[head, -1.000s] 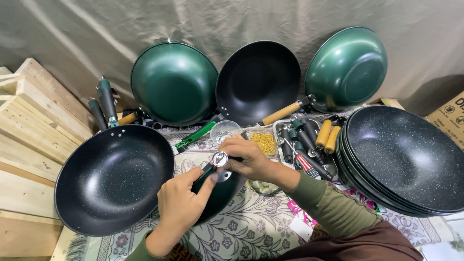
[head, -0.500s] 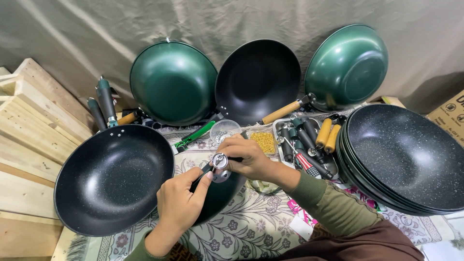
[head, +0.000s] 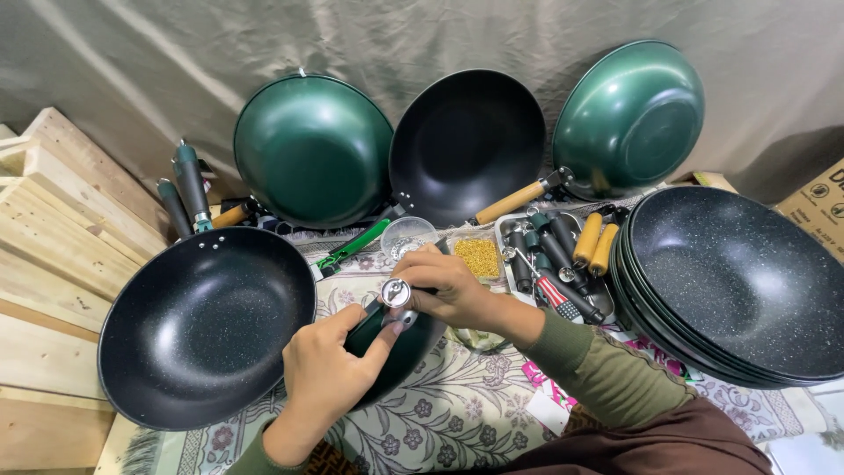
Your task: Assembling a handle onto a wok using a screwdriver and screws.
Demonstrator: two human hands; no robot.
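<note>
A grey-beige cloth backdrop (head: 132,70) hangs behind a floor area covered by a floral patterned mat (head: 457,413). Pale wooden planks (head: 53,229) are stacked at the left edge.

The left hand (head: 330,374) is partly closed, thumb and forefinger pinching at a small round silver metal fitting (head: 396,292) at the end of a dark green pan handle (head: 374,321). The right hand (head: 448,286) is curled around the same handle from the far side, fingers wrapped and touching the fitting. The fitting sits at the centre of the view, between both hands, above a dark green pan (head: 400,356) lying on the mat.

To the left rests a black speckled non-stick wok (head: 207,325). Against the backdrop lean a green wok showing its underside (head: 312,149), a black wok (head: 466,145) with a wooden handle (head: 510,202), and a second green wok (head: 629,119). A stack of black speckled woks (head: 738,281) lies at the right. A metal tray (head: 549,255) beside it holds loose handles. A small clear container of yellow screws (head: 479,257) stands just beyond the right hand.
</note>
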